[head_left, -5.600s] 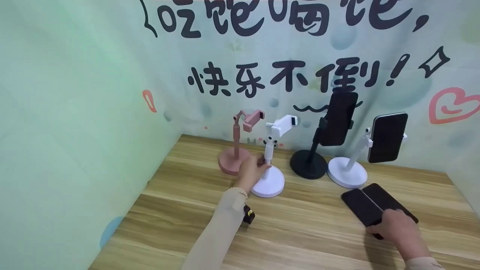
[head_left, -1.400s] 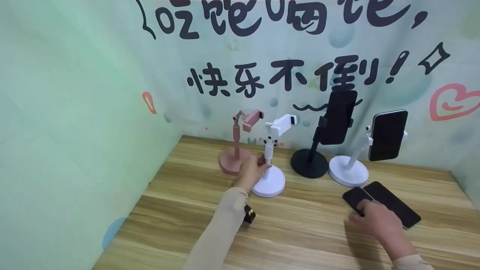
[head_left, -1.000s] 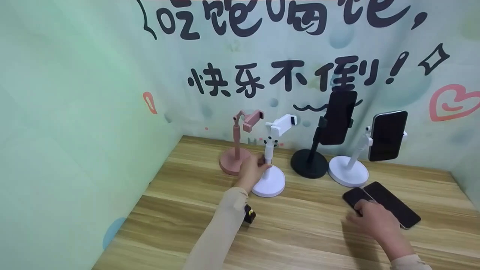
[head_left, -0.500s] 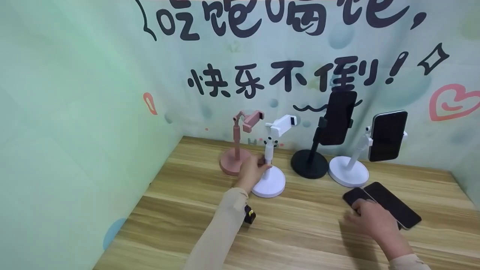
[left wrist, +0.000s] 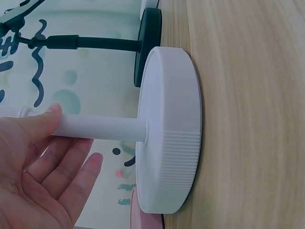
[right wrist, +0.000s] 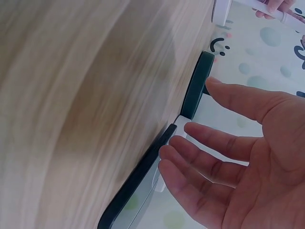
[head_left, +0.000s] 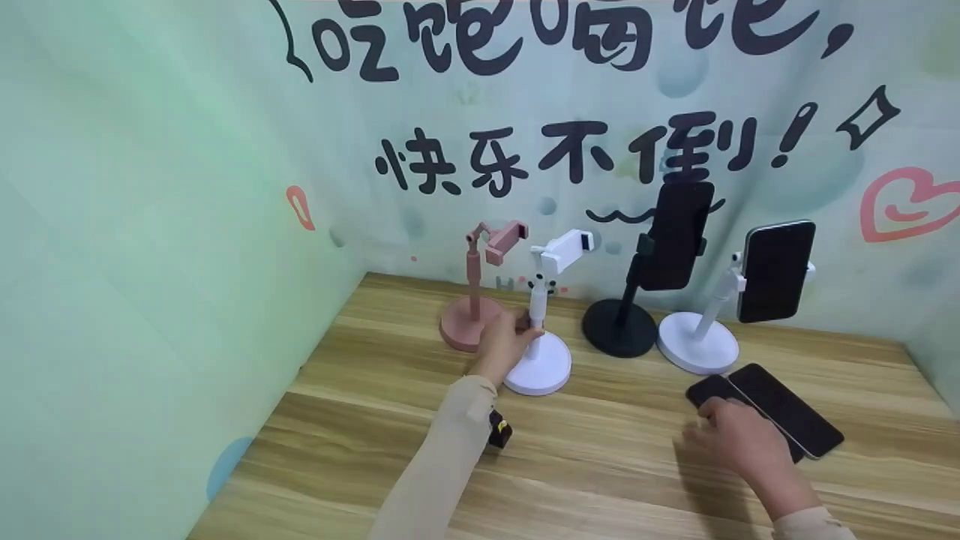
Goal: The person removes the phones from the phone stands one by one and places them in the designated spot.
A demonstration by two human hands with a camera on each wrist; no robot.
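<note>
My left hand (head_left: 501, 346) pinches the lower post of a white phone stand (head_left: 541, 375), whose clamp holds no phone. In the left wrist view, the thumb of that hand (left wrist: 43, 167) lies along the white post and the round base stands on the table. Over two dark phones lying side by side, my right hand (head_left: 746, 442) hovers with loosely bent fingers. It partly hides the left phone (head_left: 709, 390); the right phone (head_left: 787, 412) shows almost whole. In the right wrist view, the fingertips of the right hand (right wrist: 238, 157) are near a phone edge (right wrist: 136, 183), gripping nothing.
A pink phone stand (head_left: 472, 322) without a phone stands behind my left hand. Along the wall stand a black stand (head_left: 619, 330) and another white stand (head_left: 697, 345), each bearing an upright phone. A small black object with a yellow mark (head_left: 499, 429) shows beside my left forearm.
My right hand has shifted from the phones' near end to the left phone's left side, drifting slightly further left in the last second. My left hand has stayed on the white stand's post.
</note>
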